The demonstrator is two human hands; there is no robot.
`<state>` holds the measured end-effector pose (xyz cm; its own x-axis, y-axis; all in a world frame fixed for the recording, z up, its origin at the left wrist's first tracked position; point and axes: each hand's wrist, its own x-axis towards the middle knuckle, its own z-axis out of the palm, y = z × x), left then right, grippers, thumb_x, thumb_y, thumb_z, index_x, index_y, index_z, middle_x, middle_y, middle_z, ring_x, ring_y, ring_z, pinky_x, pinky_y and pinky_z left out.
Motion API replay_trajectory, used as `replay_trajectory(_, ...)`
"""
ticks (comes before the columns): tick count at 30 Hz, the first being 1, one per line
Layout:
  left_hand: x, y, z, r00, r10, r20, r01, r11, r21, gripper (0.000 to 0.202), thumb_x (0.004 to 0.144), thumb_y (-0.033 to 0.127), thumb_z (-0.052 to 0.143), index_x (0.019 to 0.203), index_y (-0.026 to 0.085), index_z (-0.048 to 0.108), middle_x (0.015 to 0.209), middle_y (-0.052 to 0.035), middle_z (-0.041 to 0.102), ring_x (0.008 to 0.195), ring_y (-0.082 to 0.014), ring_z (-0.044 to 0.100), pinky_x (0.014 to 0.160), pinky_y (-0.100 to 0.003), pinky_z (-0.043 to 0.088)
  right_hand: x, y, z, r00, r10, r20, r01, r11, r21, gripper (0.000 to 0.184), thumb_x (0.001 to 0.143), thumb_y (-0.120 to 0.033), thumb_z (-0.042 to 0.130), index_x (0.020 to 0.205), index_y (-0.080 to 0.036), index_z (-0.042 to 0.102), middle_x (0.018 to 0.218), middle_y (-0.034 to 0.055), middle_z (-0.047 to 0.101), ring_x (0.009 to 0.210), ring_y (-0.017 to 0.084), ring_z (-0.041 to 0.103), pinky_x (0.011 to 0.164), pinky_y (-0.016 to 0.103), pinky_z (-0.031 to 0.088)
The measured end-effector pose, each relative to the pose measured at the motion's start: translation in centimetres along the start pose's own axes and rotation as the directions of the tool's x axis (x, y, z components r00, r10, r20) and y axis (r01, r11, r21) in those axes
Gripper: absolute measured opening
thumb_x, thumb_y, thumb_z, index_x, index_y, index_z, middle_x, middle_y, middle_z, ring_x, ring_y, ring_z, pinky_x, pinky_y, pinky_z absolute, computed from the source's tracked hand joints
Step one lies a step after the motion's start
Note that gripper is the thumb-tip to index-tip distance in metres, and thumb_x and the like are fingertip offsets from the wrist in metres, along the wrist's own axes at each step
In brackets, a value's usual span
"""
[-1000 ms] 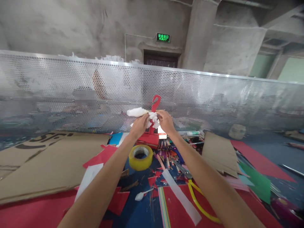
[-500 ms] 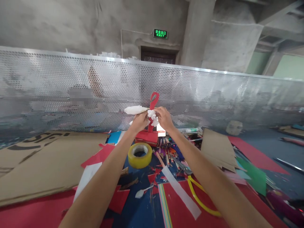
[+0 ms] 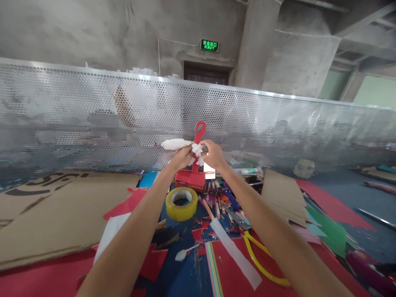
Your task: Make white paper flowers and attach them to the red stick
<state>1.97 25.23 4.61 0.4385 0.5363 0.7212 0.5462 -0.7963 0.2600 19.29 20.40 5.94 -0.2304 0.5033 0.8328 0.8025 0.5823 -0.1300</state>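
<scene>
Straight ahead, a red upright strip with a looped top (image 3: 200, 131) rises above a red box-like base (image 3: 190, 179). White crumpled tissue (image 3: 197, 149) is bunched around the strip's middle. My left hand (image 3: 184, 157) is closed at the left side of the bunch, and a long white padded piece (image 3: 175, 144) sticks out leftward just above it. From the right, my right hand (image 3: 214, 156) pinches the edge of the tissue with bent fingers. The fingertips are partly hidden by the hands and the tissue.
A yellow tape roll (image 3: 181, 204) stands before the base. Scissors with yellow handles (image 3: 256, 260) lie under my right forearm, beside a white paper strip (image 3: 236, 253). Cardboard (image 3: 62, 214) covers the left, more cardboard (image 3: 281, 198) the right. A perforated metal screen (image 3: 148, 111) stands behind.
Almost nothing differs. The fingers of my right hand have shifted slightly at the tissue, and the whole view has moved a little.
</scene>
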Motion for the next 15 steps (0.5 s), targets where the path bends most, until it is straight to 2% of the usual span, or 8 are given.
replay_trajectory(3,-0.2,0.0,0.1,1.0,-0.018,-0.007,0.018,1.0,0.026,0.034,0.088,0.017,0.035,0.106,0.016,0.064,0.106,-0.0122,0.069,0.101,-0.0257,0.063,0.093,-0.041,0.049,0.3,-0.8,-0.8,0.999,0.016,0.045,-0.011,0.993,-0.119,0.02,0.081,-0.024,0.052,0.1,-0.02,0.058,0.093,0.0064,0.066,0.086,0.024,0.059,0.075,0.031,0.041)
replay_trajectory(5,-0.3,0.0,0.1,1.0,-0.009,0.001,0.009,0.999,0.033,0.034,0.089,0.018,0.034,0.106,0.017,0.064,0.108,-0.0119,0.068,0.105,-0.0256,0.062,0.095,-0.041,0.047,0.6,-1.1,-1.2,0.996,0.029,0.079,-0.016,0.986,-0.168,0.018,0.082,-0.026,0.051,0.098,-0.021,0.057,0.087,0.0056,0.066,0.081,0.024,0.059,0.07,0.03,0.04)
replay_trajectory(9,-0.2,-0.1,0.0,0.999,0.02,0.026,-0.02,0.999,0.024,0.034,0.091,0.021,0.034,0.112,0.018,0.061,0.114,-0.0097,0.067,0.111,-0.0236,0.058,0.1,-0.038,0.043,0.9,-1.0,-1.8,0.992,0.059,0.108,-0.037,0.98,-0.195,0.024,0.081,-0.019,0.048,0.104,-0.022,0.055,0.084,0.0045,0.066,0.078,0.024,0.06,0.067,0.03,0.038)
replay_trajectory(15,-0.1,-0.1,0.0,0.999,0.005,0.045,-0.007,0.998,0.056,0.029,0.091,0.02,0.034,0.099,0.016,0.062,0.099,-0.0103,0.068,0.092,-0.0231,0.063,0.089,-0.037,0.048,0.5,-0.9,-2.1,0.986,0.077,0.148,-0.037,0.966,-0.255,0.037,0.078,-0.009,0.046,0.112,-0.022,0.051,0.089,0.0066,0.068,0.078,0.024,0.062,0.067,0.03,0.039)
